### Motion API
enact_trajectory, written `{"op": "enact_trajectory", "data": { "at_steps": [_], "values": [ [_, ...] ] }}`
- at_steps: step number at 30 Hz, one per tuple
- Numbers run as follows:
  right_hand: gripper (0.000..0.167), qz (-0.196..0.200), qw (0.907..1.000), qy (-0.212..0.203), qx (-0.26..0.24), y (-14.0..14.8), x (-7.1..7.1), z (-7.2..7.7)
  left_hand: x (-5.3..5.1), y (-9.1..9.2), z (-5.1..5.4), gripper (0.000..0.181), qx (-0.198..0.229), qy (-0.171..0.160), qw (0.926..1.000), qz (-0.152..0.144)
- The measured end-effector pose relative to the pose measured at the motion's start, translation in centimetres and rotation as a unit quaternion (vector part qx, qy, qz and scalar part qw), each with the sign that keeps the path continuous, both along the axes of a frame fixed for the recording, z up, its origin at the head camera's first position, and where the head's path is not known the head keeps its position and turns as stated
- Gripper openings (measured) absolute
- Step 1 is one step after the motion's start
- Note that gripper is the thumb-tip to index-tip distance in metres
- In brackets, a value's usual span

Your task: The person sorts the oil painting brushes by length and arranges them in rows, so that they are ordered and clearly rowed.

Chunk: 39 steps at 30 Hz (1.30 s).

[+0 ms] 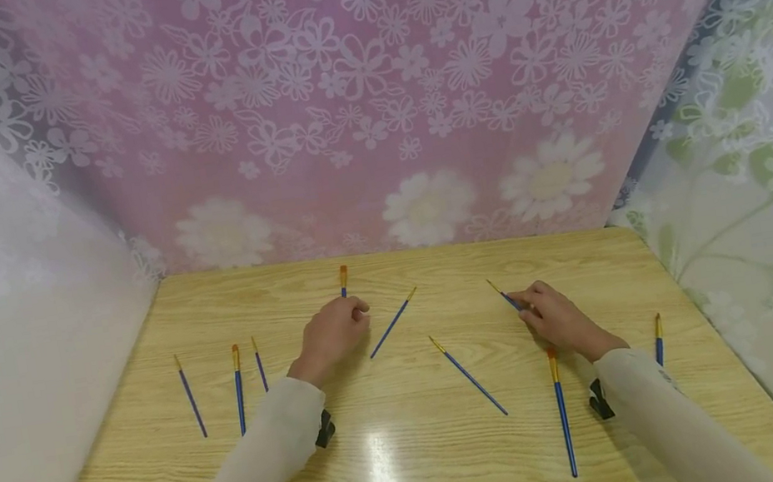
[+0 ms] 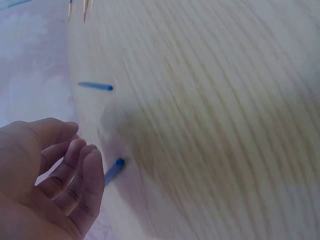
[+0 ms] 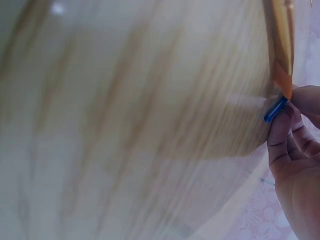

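Note:
My left hand (image 1: 333, 334) hovers at the back of the table, fingers loosely bent with nothing visible between them. Just past it lies a flat paintbrush (image 1: 343, 278), its handle partly hidden by the hand; the left wrist view shows a blue handle end (image 2: 115, 170) beyond the fingers. Further right, my right hand (image 1: 557, 321) pinches a thin blue paintbrush (image 1: 507, 298) between thumb and fingertips, its tip pointing to the back left. Its blue handle end (image 3: 275, 110) sticks out from the fingertips in the right wrist view. Between the hands lies another thin paintbrush (image 1: 394, 322).
On the left lie a thin brush (image 1: 191, 398), a flat brush (image 1: 239, 391) and another thin brush (image 1: 259, 365). A slanted brush (image 1: 470, 377) lies mid-table. Near the right arm are a large flat brush (image 1: 563, 415) and one partly covered brush (image 1: 659, 341). Flowered curtains (image 1: 363, 93) enclose the table.

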State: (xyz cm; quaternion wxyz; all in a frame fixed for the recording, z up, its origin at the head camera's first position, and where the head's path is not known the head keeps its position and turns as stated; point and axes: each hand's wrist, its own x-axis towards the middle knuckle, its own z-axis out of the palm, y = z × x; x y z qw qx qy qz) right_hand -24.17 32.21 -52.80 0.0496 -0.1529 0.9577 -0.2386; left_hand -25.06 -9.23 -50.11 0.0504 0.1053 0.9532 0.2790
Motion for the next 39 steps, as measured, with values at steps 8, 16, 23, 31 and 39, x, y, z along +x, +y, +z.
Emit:
{"op": "enact_trajectory", "data": {
  "at_steps": [8, 16, 23, 31, 39],
  "values": [
    [0.043, -0.001, 1.0000, -0.001, 0.001, -0.1, 0.0, 0.1, -0.1, 1.7, -0.5, 0.031, -0.002, 0.000, 0.9997, -0.024],
    [0.043, -0.003, 1.0000, -0.002, -0.005, 0.0, 0.0, 0.0, -0.6, 3.0, -1.0, 0.032, -0.015, 0.001, 0.9993, -0.034],
    [0.043, -0.005, 1.0000, -0.006, -0.005, 0.0, 0.0, 0.0, -0.8, 3.6, -1.2, 0.032, -0.010, -0.013, 0.9992, -0.036],
    [0.043, -0.002, 1.0000, -0.002, -0.006, 0.1, -0.1, -0.2, -1.0, 3.8, -1.3, 0.030, -0.013, -0.014, 0.9992, -0.036],
    [0.044, -0.001, 1.0000, 0.006, -0.004, 0.0, 0.0, -0.1, -1.1, 4.1, -1.0, 0.025, -0.027, -0.010, 0.9984, -0.048]
  ]
}}
